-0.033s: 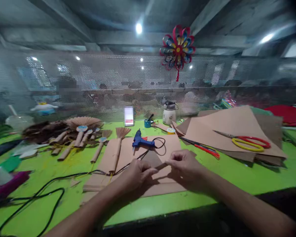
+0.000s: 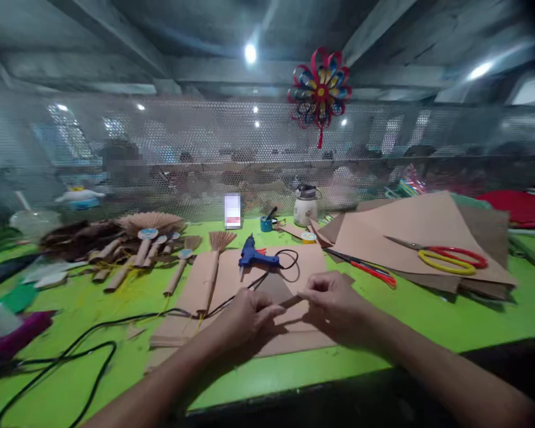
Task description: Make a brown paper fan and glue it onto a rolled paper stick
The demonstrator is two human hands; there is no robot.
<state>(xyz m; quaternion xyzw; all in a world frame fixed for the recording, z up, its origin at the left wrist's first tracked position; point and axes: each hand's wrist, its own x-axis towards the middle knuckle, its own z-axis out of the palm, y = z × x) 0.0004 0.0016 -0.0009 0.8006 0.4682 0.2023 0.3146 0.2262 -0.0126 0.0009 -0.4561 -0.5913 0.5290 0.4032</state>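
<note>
A narrow brown paper strip (image 2: 290,302) is stretched between my two hands, just above stacked brown paper sheets (image 2: 249,351). One end is pinched in the fingers of my left hand (image 2: 252,312), the other in my right hand (image 2: 332,297); the fingertips partly cover it. Beyond my hands a blue glue gun (image 2: 258,258) lies on the sheets with its black cord trailing left. A small pleated paper fan with a rolled paper handle (image 2: 208,282) rests to the left of the glue gun. Under the strip shows a darker grey-brown paper piece (image 2: 274,288).
Finished-looking paper fans (image 2: 148,241) are heaped at the left. To the right lie red-handled scissors (image 2: 370,270) and, on large paper sheets (image 2: 396,223), scissors with red and yellow handles (image 2: 450,261). A bottle (image 2: 305,208) and blue tape roll (image 2: 266,223) stand behind.
</note>
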